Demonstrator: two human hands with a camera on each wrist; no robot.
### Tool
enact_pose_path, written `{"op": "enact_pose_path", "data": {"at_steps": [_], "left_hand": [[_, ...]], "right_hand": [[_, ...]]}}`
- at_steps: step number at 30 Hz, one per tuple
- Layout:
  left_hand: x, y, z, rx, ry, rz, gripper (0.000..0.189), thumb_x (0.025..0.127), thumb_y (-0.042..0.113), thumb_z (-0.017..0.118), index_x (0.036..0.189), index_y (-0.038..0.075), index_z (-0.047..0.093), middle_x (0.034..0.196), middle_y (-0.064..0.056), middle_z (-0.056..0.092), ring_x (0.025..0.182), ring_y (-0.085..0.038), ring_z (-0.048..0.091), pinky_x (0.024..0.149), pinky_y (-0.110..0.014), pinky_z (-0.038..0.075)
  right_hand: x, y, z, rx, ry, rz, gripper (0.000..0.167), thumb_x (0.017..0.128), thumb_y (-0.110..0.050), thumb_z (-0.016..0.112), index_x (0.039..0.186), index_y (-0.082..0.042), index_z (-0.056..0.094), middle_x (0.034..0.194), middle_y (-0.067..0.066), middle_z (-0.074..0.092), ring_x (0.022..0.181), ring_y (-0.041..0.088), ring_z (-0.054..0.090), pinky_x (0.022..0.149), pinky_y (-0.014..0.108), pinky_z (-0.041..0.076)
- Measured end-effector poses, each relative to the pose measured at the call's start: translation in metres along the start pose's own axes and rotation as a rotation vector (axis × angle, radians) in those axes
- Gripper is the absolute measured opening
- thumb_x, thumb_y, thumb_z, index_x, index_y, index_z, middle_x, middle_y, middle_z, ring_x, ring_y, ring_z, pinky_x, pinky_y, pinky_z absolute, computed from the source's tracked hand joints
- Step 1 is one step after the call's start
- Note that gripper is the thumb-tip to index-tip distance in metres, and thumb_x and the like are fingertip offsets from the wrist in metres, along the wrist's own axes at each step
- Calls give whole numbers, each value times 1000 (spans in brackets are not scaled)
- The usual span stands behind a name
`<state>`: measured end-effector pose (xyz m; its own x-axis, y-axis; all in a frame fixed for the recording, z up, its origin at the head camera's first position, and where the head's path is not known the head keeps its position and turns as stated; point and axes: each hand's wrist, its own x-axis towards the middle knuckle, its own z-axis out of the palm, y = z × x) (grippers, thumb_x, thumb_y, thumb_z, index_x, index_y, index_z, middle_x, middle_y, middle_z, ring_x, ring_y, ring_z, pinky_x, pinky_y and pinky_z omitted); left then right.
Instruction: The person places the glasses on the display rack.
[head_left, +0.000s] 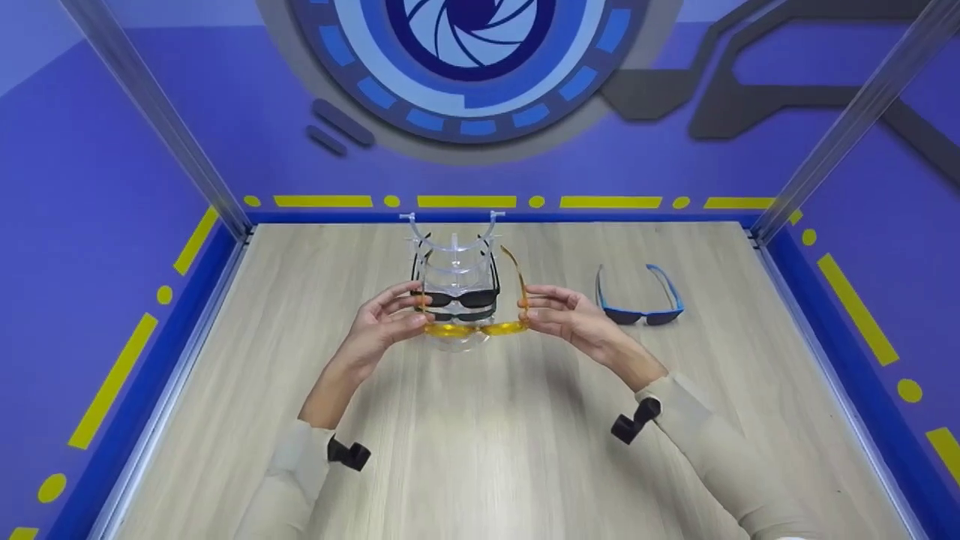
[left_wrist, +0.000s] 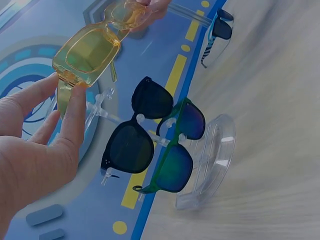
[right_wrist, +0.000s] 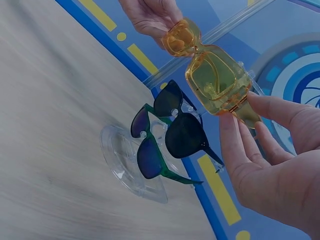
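Yellow see-through sunglasses are held level by both hands, one at each hinge end, with the lenses toward the wearer. My left hand pinches the left hinge end between thumb and fingers. At the opposite hinge, my right hand grips the frame in the same way. Behind them rises a clear plastic display stand. Black sunglasses rest on one of its tiers, and green-framed sunglasses sit on the tier below. In the right wrist view, the yellow pair overlaps the stand's top tier.
Blue-framed sunglasses lie on the wooden table to the right of the stand, temples pointing backward. Blue printed panels wall the table at the back and both sides, with metal posts at the corners.
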<state>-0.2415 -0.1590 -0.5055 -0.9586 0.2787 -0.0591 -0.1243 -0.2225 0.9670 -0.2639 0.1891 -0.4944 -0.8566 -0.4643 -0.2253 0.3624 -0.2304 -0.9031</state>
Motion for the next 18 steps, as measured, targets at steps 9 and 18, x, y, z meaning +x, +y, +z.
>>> {"op": "enact_pose_path", "data": {"at_steps": [9, 18], "left_hand": [[20, 11, -12, 37, 27, -18, 59, 93, 2, 73, 147, 7, 52, 136, -19, 62, 105, -14, 74, 95, -30, 61], [32, 16, -15, -12, 51, -14, 57, 92, -1, 72, 146, 0, 52, 128, -12, 68, 102, -14, 75, 94, -30, 61]], "right_hand": [[21, -4, 5, 35, 41, -5, 55, 96, 3, 65, 147, 1, 45, 124, 8, 68, 111, 19, 71, 100, 31, 58], [31, -6, 10, 90, 94, 5, 48, 96, 3, 66, 141, -3, 51, 131, 13, 67, 108, 18, 72, 99, 29, 59]]}}
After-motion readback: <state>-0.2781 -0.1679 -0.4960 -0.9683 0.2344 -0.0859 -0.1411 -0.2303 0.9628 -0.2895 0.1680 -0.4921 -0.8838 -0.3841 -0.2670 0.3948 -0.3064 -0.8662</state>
